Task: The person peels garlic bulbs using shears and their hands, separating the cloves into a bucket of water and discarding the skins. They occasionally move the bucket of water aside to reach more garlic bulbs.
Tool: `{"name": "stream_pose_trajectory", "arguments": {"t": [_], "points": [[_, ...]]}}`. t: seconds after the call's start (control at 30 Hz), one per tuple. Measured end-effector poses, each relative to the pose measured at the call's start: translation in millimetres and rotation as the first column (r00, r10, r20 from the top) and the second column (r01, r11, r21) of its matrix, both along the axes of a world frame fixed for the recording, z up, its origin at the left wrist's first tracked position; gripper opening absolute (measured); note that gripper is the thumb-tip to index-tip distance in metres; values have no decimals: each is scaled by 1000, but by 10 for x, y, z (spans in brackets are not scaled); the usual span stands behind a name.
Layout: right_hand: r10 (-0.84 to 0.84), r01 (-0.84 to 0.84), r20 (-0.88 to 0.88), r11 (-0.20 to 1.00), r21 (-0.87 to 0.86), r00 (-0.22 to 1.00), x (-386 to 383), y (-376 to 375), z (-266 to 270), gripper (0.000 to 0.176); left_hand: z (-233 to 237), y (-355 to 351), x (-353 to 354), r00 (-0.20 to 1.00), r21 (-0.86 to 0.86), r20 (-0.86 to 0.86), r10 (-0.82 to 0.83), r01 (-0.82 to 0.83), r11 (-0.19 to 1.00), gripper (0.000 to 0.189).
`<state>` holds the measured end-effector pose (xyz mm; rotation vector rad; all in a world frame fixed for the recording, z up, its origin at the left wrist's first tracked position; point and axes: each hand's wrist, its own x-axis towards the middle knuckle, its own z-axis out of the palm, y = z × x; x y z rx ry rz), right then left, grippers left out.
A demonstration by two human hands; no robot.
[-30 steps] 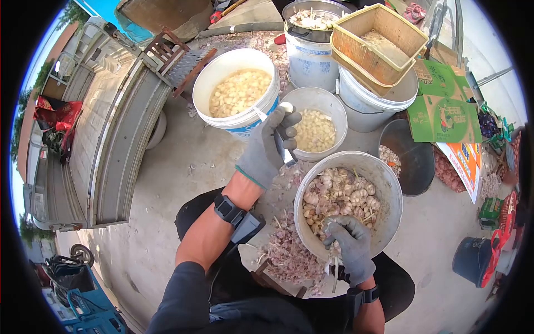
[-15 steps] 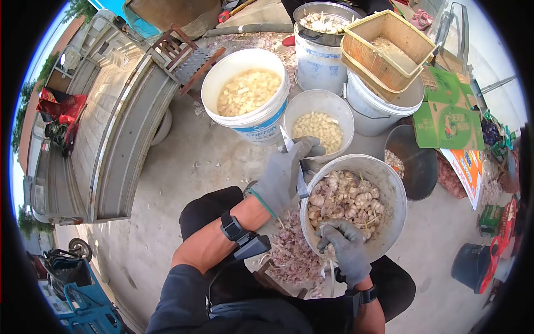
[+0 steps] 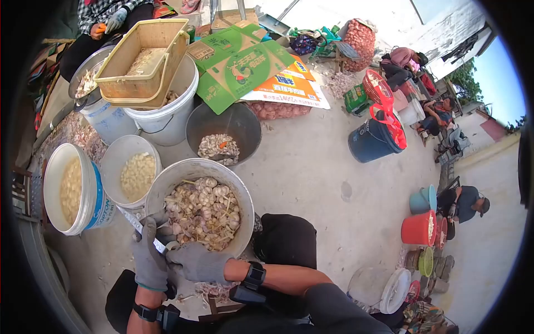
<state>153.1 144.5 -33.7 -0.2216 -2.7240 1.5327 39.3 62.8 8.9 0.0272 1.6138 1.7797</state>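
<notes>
My left hand (image 3: 149,257), in a grey glove, is closed around a knife (image 3: 135,224) whose pale blade points up and left. Close beside it, my right hand (image 3: 197,261), gloved too, is closed with its fingertips against the left hand; what it holds is hidden. Just beyond both hands stands a white bucket (image 3: 247,195) of whole garlic bulbs (image 3: 203,211). A smaller white bucket (image 3: 114,153) holds peeled cloves (image 3: 137,173) in liquid. To its left, a larger white bucket (image 3: 53,192) also contains peeled cloves.
A black tub (image 3: 250,131) has unpeeled cloves in it. A yellow basin (image 3: 142,30) rests on another white bucket (image 3: 167,125). Green cardboard (image 3: 239,67) lies behind. A dark blue bucket (image 3: 367,139) stands right. A co-worker's gloved hand (image 3: 115,19) shows at top left; other people sit far right.
The view has swung right, so the buckets appear further left. My right hand has moved from the garlic bucket to my left hand, which still grips the knife.
</notes>
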Motion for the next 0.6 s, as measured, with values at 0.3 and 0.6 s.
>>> {"name": "stream_pose_trajectory", "arguments": {"t": [0.3, 0.6], "points": [[43, -52, -153, 997, -53, 987, 3, 103, 503, 25, -154, -13, -288, 996, -3, -70, 57, -57, 998, 43], [185, -130, -196, 956, 265, 963, 504, -820, 1141, 38, -225, -71, -335, 1000, -4, -2, 11, -11, 1000, 35]]}}
